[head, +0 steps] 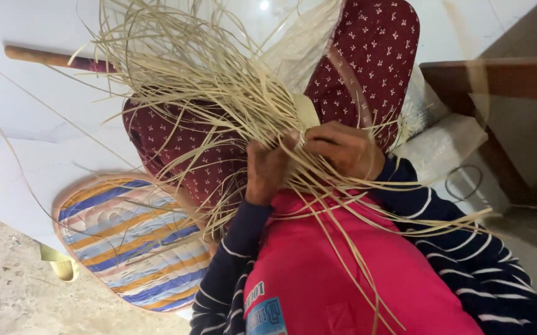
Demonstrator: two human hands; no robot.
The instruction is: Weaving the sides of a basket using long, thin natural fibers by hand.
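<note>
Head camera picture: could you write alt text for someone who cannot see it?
Two hands, the left hand and the right hand, grip a tangle of pale straw strips over the person's lap, which is covered in dark red patterned cloth. A striped oval mat lies on the floor beside them.

Both hands, left hand and right hand, pinch a messy bunch of pale straw strips over the lap.

Pale floor up top, smooth and glossy w/ a light glare; nearer edge turns rough grey concrete. On it: 1 oval striped mat, blue, orange and white bands, flat beside the knee. A wooden stick lies further out. Crumpled white sacking sits right, by a dark wooden frame.
</note>
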